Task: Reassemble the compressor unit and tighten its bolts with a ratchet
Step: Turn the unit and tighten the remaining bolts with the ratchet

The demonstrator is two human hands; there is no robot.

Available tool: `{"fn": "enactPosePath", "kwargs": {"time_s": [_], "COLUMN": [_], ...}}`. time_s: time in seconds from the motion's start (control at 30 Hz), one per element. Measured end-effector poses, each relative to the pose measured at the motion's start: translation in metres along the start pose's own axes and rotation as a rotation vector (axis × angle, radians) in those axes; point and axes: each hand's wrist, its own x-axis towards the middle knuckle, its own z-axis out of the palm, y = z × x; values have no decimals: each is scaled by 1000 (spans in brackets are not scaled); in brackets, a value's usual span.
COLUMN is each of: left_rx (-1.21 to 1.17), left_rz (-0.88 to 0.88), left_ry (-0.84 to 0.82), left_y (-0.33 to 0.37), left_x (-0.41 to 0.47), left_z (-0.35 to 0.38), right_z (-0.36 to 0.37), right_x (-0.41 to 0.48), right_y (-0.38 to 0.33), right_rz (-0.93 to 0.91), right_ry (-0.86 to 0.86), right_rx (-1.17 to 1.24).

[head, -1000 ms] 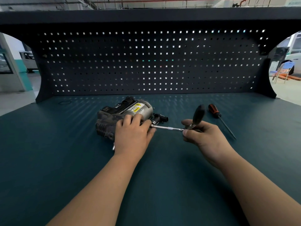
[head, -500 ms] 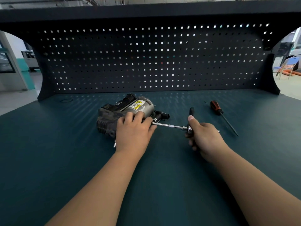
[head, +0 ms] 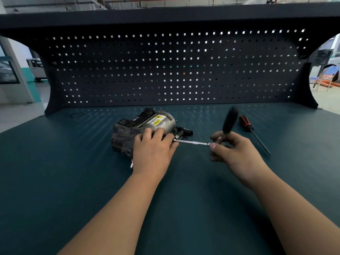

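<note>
A thin black ring (head: 76, 115) is lying on the dark green bench (head: 55, 181), well out to the left of the left hand and farther from the person. The compressor unit (head: 147, 126), a grimy dark housing joined to a silver cylinder with a yellow warning label, is sitting on the bench directly under and beyond the left hand (head: 153, 150). That hand is lying palm down on the unit's near side, with its fingers draped together over the cylinder and its thumb reaching the right end. A small metal stub (head: 131, 165) is poking out just left of the wrist.

Between the two hands, the ratchet (head: 193, 143) is running its slim chrome extension bar from the unit's right end across to the right hand (head: 233, 150). The right hand is gripping the tool where the bar meets the handle, fingers curled round it and thumb pressing on the near side. The black handle is sticking up and away from the knuckles and is blurred.

Just right of that hand, a screwdriver (head: 246, 124) with an orange-and-black grip is lying flat on the bench, apart from the fingers, with its tip pointing toward the person. A perforated dark pegboard (head: 165, 70) is standing along the bench's far edge, beyond both hands.
</note>
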Motion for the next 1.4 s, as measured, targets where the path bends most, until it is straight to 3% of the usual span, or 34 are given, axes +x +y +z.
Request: {"fn": "enactPosePath", "kwargs": {"time_s": [0.13, 0.3, 0.6, 0.73, 1.0, 1.2, 1.4], "left_rx": [-9, -24, -37, -24, 6, 6, -4], "left_rz": [-5, -7, 23, 17, 6, 5, 18], "left_ry": [16, 26, -4, -1, -28, -16, -21], "left_y": [0, 0, -1, 0, 1, 1, 1], "left_x": [0, -2, -1, 0, 1, 1, 0], "left_z": [1, 2, -2, -2, -3, -2, -2], "right_z": [-4, 1, 11, 9, 2, -2, 3], "right_x": [-3, 1, 4, 3, -1, -4, 0], "right_y": [-2, -4, -7, -7, -7, -6, -7], "right_rz": [-23, 44, 489, 422, 101, 79, 175], "right_ry": [-26, 20, 16, 23, 27, -44, -18], "right_rx": [-81, 128, 248, 240, 47, -75, 255]}}
